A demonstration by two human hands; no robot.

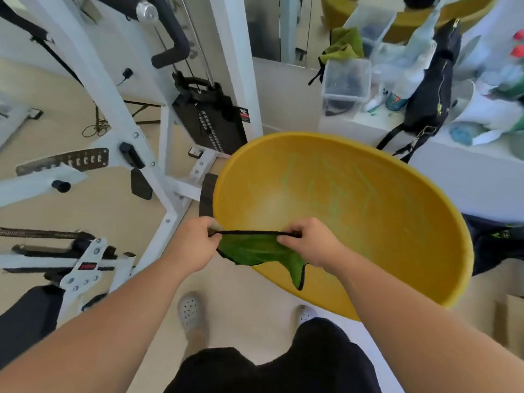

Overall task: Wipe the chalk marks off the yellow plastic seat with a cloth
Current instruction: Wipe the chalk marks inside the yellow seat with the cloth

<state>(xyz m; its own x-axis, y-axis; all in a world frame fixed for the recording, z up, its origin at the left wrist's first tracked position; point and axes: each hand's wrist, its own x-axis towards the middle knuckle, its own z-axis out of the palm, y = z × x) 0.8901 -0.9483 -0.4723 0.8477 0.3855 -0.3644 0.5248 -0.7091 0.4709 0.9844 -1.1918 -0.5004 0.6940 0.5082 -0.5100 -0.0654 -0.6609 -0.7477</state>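
Fingers (284, 239): left hand (195, 246), right hand (310, 246) pinch green cloth (255, 251) over yellow seat (397, 222) | I'd wad it, scrub chalk marks (334, 191)

The seat (397, 222) is a big yellow plastic bowl, tilted so its hollow faces up and toward the person. Faint green chalk marks (337, 191) streak the middle of its inner surface. The cloth (255, 251) is green with black edging. It is pulled taut between the left hand (195, 245) and right hand (309, 242) over the near rim, with one corner hanging down.
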